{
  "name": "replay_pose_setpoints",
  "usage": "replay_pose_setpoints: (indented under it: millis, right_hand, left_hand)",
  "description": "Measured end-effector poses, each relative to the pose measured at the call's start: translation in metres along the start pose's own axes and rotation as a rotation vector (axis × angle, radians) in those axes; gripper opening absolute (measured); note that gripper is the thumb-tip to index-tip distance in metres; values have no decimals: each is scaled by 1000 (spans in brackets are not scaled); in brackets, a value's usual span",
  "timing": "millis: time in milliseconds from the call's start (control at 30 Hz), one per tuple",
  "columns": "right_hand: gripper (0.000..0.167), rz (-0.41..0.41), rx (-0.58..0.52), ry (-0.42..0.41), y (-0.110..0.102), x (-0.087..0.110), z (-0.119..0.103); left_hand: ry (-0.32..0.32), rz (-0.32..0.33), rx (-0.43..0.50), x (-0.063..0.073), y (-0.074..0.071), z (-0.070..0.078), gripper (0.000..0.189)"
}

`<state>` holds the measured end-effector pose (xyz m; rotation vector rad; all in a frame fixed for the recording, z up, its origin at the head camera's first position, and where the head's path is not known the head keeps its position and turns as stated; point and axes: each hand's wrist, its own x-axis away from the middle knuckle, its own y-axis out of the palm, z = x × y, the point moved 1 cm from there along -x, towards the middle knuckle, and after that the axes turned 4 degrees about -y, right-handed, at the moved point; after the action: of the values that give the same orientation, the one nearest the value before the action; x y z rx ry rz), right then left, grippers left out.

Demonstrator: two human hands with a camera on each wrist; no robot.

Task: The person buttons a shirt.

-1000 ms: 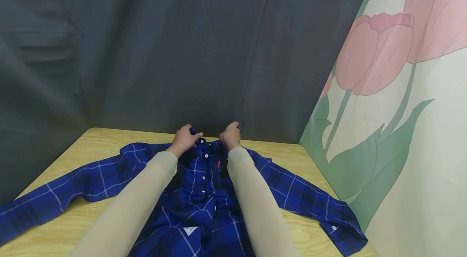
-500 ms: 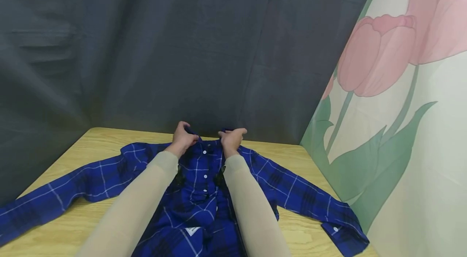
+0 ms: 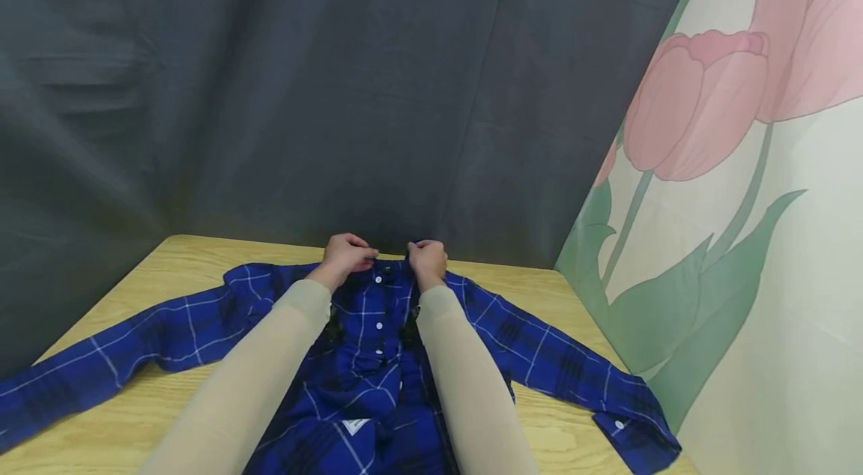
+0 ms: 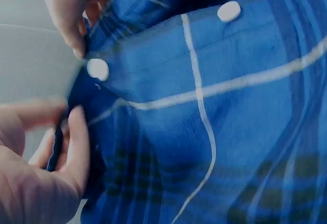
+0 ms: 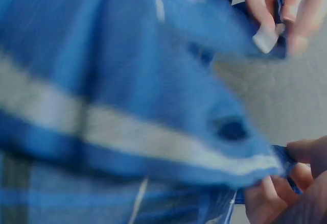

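A blue plaid button-up shirt [image 3: 364,318] lies front up, its sleeves spread to both sides. My left hand [image 3: 342,259] is at the left side of its collar; in the left wrist view this hand [image 4: 46,173] pinches the dark collar edge between thumb and fingers. On the collar's other side is my right hand [image 3: 428,262], and the right wrist view shows its fingers [image 5: 265,198] gripping the collar edge. White buttons [image 4: 229,11] run down the placket. A blurred buttonhole [image 5: 232,129] shows close up. My hands hide much of the collar.
The shirt lies on a light wooden table [image 3: 202,254]. A dark grey curtain [image 3: 337,85] hangs right behind the table's far edge. On the right stands a pale wall with painted tulips [image 3: 701,100]. The right cuff [image 3: 630,437] is folded at the table's right side.
Both hands stay at the collar. The left hand's raised fingers have come down and curled in over its edge, and the right hand's fingers and thumb have drawn in. The sleeves lie as before.
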<state>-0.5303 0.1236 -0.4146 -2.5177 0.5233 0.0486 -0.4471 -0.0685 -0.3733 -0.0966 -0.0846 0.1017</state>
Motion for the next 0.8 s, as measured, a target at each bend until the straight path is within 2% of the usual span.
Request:
replay_pose_setpoints:
  millis: [100, 167, 233, 300, 400, 467, 500, 600, 667, 800]
  right_hand:
    - [19, -27, 0, -40, 16, -23, 20]
    - [19, -74, -58, -18, 16, -22, 20]
    - [21, -132, -128, 30, 6, -6, 8]
    - [28, -178, -194, 78, -6, 18, -9]
    - [39, -231, -277, 114, -20, 50, -31]
    - [38, -252, -309, 109, -21, 61, -36]
    - [35, -260, -324, 111, -21, 64, -37]
    - [23, -267, -331, 128, -19, 68, -38]
    - [18, -261, -329, 140, -17, 67, -37]
    - [18, -263, -327, 159, -15, 64, -36]
  left_hand:
    - [18, 95, -38, 0, 0, -1, 60]
    - [37, 166, -64, 0, -1, -1, 60]
    - [63, 214, -97, 0, -1, -1, 43]
    - [104, 229, -119, 1, 0, 0, 31]
    - [153, 187, -153, 2, 0, 0, 23]
    - [162, 116, -130, 2, 1, 0, 6]
    - [152, 73, -115, 2, 1, 0, 6]
    - [122, -41, -116, 1, 1, -2, 27]
    - [130, -77, -193, 0, 0, -2, 31]
    - [186, -63, -376, -1, -1, -3, 25]
